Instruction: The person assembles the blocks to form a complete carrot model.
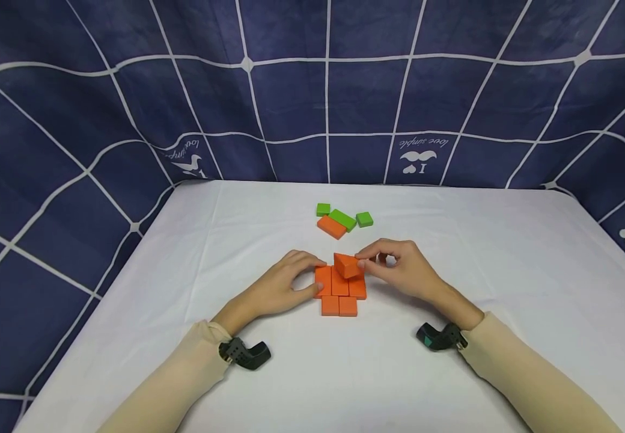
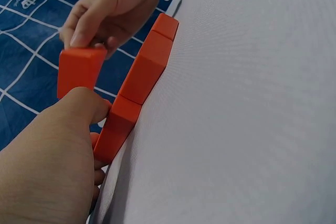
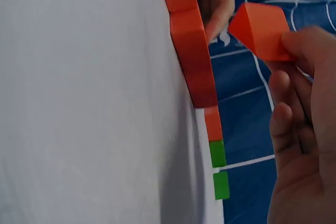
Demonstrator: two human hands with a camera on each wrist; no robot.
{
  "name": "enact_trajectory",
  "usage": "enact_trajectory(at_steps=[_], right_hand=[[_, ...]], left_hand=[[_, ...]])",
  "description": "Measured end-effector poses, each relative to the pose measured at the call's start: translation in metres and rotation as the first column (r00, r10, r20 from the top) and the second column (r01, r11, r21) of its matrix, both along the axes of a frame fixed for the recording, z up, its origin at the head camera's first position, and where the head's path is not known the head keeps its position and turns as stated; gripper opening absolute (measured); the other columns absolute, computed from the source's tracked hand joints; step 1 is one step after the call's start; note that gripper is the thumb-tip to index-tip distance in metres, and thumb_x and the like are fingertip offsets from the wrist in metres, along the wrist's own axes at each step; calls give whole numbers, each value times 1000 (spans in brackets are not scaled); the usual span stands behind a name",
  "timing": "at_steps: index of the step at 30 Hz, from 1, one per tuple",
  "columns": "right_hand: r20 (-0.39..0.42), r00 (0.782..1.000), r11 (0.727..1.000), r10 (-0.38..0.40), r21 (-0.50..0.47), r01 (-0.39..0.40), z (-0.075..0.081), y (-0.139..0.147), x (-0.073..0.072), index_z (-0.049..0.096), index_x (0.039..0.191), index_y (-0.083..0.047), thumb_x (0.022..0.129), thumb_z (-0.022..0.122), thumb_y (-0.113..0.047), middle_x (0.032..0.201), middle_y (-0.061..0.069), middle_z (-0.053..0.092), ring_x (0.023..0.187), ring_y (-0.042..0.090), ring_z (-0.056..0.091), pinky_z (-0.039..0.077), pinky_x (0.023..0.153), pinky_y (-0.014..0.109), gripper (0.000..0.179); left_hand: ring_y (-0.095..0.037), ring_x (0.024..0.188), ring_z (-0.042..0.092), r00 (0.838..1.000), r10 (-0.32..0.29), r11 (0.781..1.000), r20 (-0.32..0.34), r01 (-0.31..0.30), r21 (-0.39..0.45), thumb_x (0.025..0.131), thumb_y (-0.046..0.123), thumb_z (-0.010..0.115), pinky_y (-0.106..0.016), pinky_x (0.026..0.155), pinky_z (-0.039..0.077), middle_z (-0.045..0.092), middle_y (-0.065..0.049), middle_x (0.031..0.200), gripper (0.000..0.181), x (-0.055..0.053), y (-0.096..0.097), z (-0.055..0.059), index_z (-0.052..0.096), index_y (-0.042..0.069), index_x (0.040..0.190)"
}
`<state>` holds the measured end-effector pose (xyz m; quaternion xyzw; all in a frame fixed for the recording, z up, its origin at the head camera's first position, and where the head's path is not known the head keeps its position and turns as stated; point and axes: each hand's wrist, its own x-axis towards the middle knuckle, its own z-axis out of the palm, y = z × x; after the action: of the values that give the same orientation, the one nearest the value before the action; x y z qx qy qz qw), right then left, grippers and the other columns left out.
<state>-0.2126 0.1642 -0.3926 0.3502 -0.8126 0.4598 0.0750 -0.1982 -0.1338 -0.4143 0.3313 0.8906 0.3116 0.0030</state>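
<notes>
Navy cloth with white grid lines rises behind the white surface and flanks both sides. Two beige sleeves reach in over the near edge, each with a dark wrist camera at the cuff.

Of the hands, the left hand is half open and gently curved, its thumb and fingertips touching the left end of a flat orange cluster around the middle of the surface. The right hand is closed to a pinch, holding an orange wedge raised above the cluster's far side. Two orange blocks make the cluster's near row; three more lie against them in the row behind.

Closer to the far edge, a long green block touches a loose orange block. Smallest are two green squares: one toward the left edge, the other toward the right edge.
</notes>
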Motion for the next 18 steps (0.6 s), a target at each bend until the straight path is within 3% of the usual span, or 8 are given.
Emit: enact_trajectory(at_steps=[6, 12, 15, 18], right_hand=[[19, 973, 972, 231, 34, -232, 9, -10, 14, 82, 93, -22, 85, 83, -6, 91, -8, 77, 72, 9, 59, 47, 59, 27, 18], [77, 910, 906, 407, 88, -413, 19, -15, 25, 80, 84, -21, 85, 84, -6, 92, -10, 78, 81, 7, 67, 49, 59, 26, 15], [74, 878, 869, 473, 126, -479, 22, -17, 27, 80, 85, -20, 86, 83, -7, 92, -9, 78, 80, 6, 67, 50, 59, 25, 13], [76, 861, 842, 503, 180, -508, 22, -17, 27, 80, 85, -20, 87, 82, -10, 91, -11, 77, 80, 5, 64, 51, 64, 23, 11]], left_hand=[[-14, 131, 50, 1000, -5, 1000, 0, 5, 6, 96, 31, 70, -40, 115, 42, 61, 4, 134, 43, 1, 0, 1, 63, 17, 136], [-14, 131, 50, 1000, -3, 1000, -12, 3, 2, 97, 32, 70, -40, 116, 42, 62, 4, 135, 42, 1, 2, 2, 64, 17, 136], [-14, 132, 50, 1000, 0, 1000, -20, 0, 2, 97, 33, 69, -41, 116, 42, 62, 4, 135, 42, 2, 2, 1, 63, 18, 136], [-14, 132, 50, 1000, 1, 1000, -22, -1, 4, 97, 34, 69, -41, 116, 42, 61, 4, 136, 42, 2, 1, 0, 63, 18, 136]])
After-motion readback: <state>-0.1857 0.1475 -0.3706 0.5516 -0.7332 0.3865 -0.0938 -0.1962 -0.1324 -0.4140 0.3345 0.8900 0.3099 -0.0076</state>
